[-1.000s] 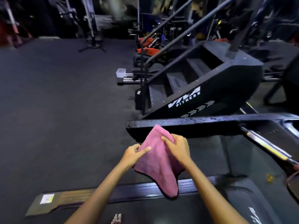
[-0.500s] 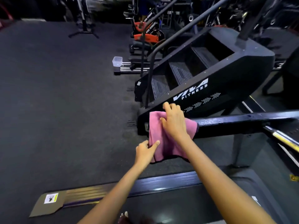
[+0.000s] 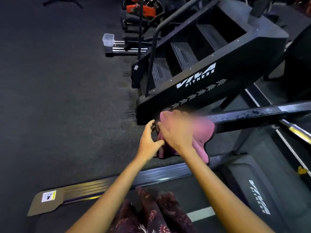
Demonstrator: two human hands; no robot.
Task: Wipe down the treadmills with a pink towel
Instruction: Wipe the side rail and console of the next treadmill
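Observation:
The pink towel (image 3: 202,132) is draped over the left end of the treadmill's black handrail (image 3: 252,115), which is speckled with droplets. My right hand (image 3: 176,130) lies flat on top of the towel with straight fingers, pressing it onto the rail; this area is motion-blurred. My left hand (image 3: 149,142) is just left of it, with fingers and thumb curled around the towel's hanging left edge at the rail's end. Below are the treadmill's deck (image 3: 244,182) and its side strip (image 3: 101,187).
A black VIVA FITNESS stair climber (image 3: 210,68) stands just beyond the handrail. A clear plastic container (image 3: 108,39) sits on a machine's rail further back. Dark rubber floor (image 3: 58,98) spreads to the left. My patterned clothing shows at the bottom.
The towel went from held up in both hands to laid over the handrail's end. My right hand flattened on top of it and slid along, and the towel spread further right.

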